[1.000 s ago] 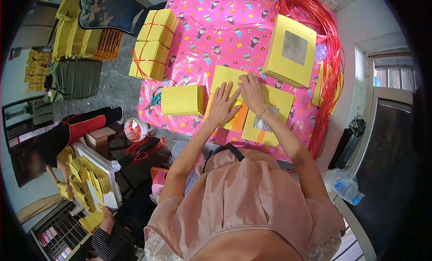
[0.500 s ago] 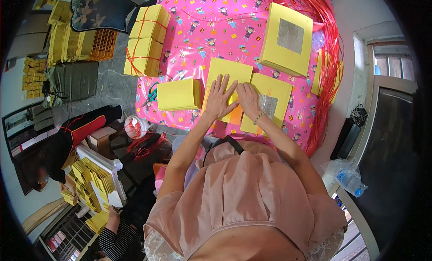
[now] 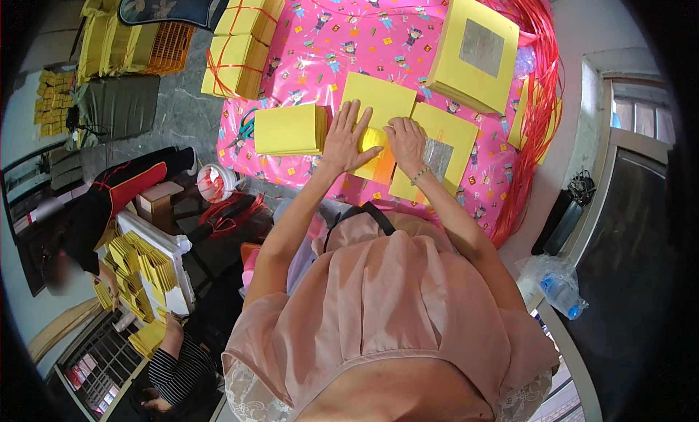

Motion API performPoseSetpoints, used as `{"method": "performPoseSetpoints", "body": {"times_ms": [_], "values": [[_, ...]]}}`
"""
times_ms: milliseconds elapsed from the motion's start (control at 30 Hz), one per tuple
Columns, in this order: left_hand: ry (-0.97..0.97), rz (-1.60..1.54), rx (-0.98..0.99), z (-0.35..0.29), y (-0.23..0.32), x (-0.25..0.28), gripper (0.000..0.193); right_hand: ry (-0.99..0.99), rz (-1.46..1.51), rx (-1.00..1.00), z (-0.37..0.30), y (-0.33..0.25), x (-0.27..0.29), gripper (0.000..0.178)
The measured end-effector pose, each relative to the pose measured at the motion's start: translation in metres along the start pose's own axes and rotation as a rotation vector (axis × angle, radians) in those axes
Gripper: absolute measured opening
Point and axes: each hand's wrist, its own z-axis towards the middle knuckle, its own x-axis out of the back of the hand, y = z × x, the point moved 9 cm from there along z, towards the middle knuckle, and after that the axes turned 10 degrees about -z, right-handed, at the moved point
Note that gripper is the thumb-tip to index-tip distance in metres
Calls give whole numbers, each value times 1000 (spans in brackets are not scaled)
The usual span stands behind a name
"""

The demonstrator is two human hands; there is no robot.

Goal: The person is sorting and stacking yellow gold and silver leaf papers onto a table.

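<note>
My left hand (image 3: 344, 143) lies flat with fingers spread on a yellow paper sheet (image 3: 380, 94), which carries a shiny gold square (image 3: 372, 139) and an orange patch. At that sheet's right side, my right hand (image 3: 408, 145) has its fingers bent and drawn together, closed at the paper's edge; the fingertips are partly hidden. Under my right wrist is a second yellow sheet with a silver square (image 3: 438, 158). Left of my left hand sits a stack of folded yellow paper (image 3: 289, 129), with green-handled scissors (image 3: 245, 129) beside it.
A pink patterned cloth (image 3: 342, 29) covers the table. A thick yellow paper stack (image 3: 451, 47) lies at the far right, beside red plastic ribbon strands (image 3: 535, 58). Bundles tied with red ribbon (image 3: 244, 40) stand far left. Two people work at a paper-laden white table (image 3: 178, 276) lower left.
The view has shifted slightly, so the table sits higher in it. My left hand stays flat on the sheet; my right hand has shifted slightly right, uncovering more of the gold square.
</note>
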Motion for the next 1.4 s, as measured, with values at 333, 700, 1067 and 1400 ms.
{"method": "performPoseSetpoints", "body": {"times_ms": [333, 700, 1067, 1400], "values": [[-10, -48, -17, 1, -3, 2, 87, 0, 46, 43, 2, -2, 7, 28], [702, -547, 470, -33, -14, 19, 58, 3, -267, 506, 11, -31, 19, 29], [982, -1282, 449, -26, -41, 1, 54, -6, -106, 449, 20, -60, 67, 40], [1095, -1327, 557, -118, -101, 75, 60, -415, 645, -109, 36, -105, -45, 48]]}}
